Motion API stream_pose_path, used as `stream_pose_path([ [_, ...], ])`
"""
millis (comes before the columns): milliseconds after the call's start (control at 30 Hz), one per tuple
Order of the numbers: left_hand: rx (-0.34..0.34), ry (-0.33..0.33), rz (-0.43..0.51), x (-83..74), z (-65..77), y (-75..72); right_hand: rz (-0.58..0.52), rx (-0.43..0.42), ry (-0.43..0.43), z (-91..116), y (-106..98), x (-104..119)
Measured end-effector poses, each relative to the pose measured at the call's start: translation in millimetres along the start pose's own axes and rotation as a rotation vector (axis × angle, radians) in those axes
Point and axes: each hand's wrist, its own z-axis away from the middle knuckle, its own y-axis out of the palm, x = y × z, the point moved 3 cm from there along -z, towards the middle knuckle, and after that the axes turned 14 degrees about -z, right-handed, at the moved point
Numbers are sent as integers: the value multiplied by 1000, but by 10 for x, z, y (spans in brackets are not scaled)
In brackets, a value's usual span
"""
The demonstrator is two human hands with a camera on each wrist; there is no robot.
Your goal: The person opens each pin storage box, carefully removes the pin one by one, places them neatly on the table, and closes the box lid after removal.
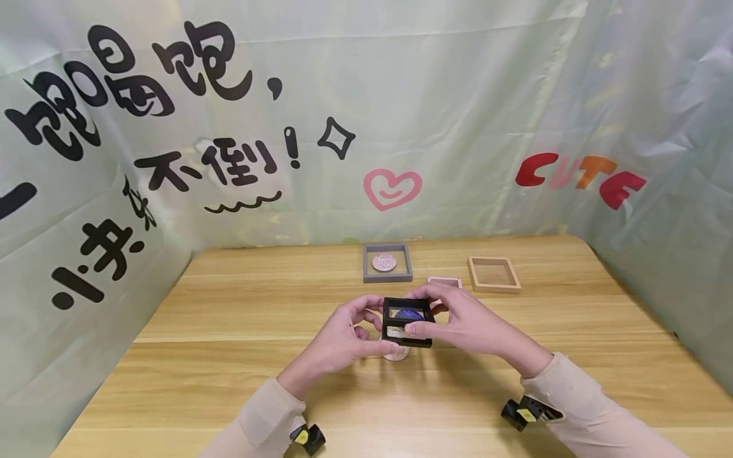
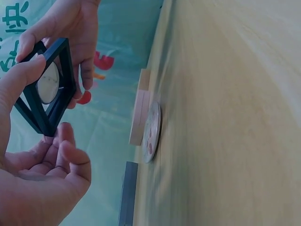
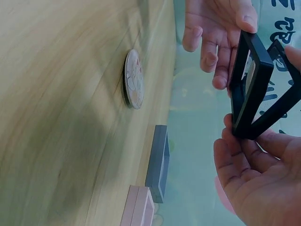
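Observation:
A small black display frame (image 1: 407, 322) is held up above the table by both hands. It is partly unfolded: in the right wrist view its two square halves stand apart in a V, joined along one edge. A whitish round disc (image 2: 48, 85) shows in one half, and a blue patterned disc (image 1: 409, 314) shows through the upper window. My left hand (image 1: 346, 334) grips the left side, thumb along the near edge. Thumb and fingers of my right hand (image 1: 466, 321) pinch the right side. Below lies a round pale disc (image 3: 134, 79), mostly hidden in the head view.
Farther back on the wooden table (image 1: 258, 305) lies a grey square frame (image 1: 387, 278) with a pinkish disc (image 1: 384, 261) in it. A pink frame (image 1: 444, 281) sits partly behind my right hand, a tan frame (image 1: 495, 287) to its right. Printed curtains enclose the table.

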Motion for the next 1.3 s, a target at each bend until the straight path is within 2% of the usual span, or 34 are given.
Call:
stream_pose_path([
  [200,24,-19,25,-6,6,-1,-8,6,23,-8,-3,-14],
  [467,48,-46,33,-4,-9,5,13,-13,-1,-22,-9,-16],
  [1033,30,-23,48,3,-11,20,-13,-14,27,-69,1,-17],
  [1300,42,-36,61,8,0,15,-44,-10,53,-103,-7,-14],
])
